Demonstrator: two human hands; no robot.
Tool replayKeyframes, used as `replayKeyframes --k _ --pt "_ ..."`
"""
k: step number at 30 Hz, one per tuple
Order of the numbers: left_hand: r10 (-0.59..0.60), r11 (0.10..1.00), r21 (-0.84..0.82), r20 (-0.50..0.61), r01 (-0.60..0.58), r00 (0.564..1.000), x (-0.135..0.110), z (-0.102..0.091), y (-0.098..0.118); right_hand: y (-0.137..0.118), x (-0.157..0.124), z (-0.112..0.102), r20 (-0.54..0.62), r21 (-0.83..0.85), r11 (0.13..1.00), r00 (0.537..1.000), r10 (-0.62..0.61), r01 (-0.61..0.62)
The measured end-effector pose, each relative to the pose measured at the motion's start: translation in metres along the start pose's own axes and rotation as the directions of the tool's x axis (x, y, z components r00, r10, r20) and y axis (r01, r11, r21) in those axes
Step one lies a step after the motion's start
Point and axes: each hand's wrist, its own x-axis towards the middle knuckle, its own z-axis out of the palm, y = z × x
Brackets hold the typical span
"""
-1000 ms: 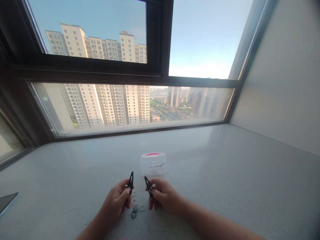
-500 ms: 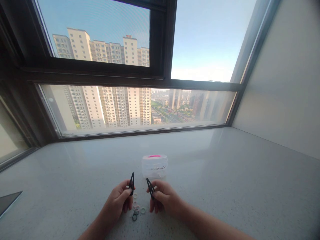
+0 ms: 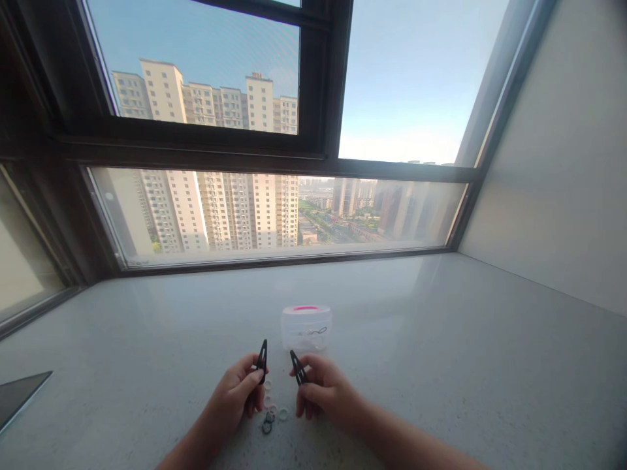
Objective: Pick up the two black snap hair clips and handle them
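1. Near the front edge of the grey stone sill (image 3: 441,365), about midway along its width, the person's two hands are raised just above the surface, each with a black hair clip.
2. Left hand (image 3: 238,395): thumb and fingers are pressed together on the lower end of the left clip (image 3: 263,358), which stands almost upright with its narrow tip pointing up.
3. Right hand (image 3: 323,388): thumb and forefinger pinch the base of the right clip (image 3: 296,367), which tilts so that its tip leans up and toward the left.
4. The two clips are near each other but apart, with a clear gap between them.
5. Small hair bands (image 3: 271,412), pale and dark, lie on the sill under and between the hands, just beside the fingers; whether any finger touches them cannot be told.
6. Just behind the hands stands a small clear plastic tub (image 3: 306,326) with a pink rim at its top, upright, farther from the front edge.
7. At the left edge of the sill lies a dark flat slab (image 3: 22,395), well apart from the hands.
8. Along the back edge runs the dark window frame (image 3: 313,156).
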Motion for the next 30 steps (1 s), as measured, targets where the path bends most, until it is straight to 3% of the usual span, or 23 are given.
replayKeyframes --k 30 --pt "0.035 0.995 0.090 0.008 -0.036 0.999 -0.0021 0.0001 0.0003 0.0030 0.0007 -0.0007 0.003 -0.042 0.996 0.997 -0.076 0.076"
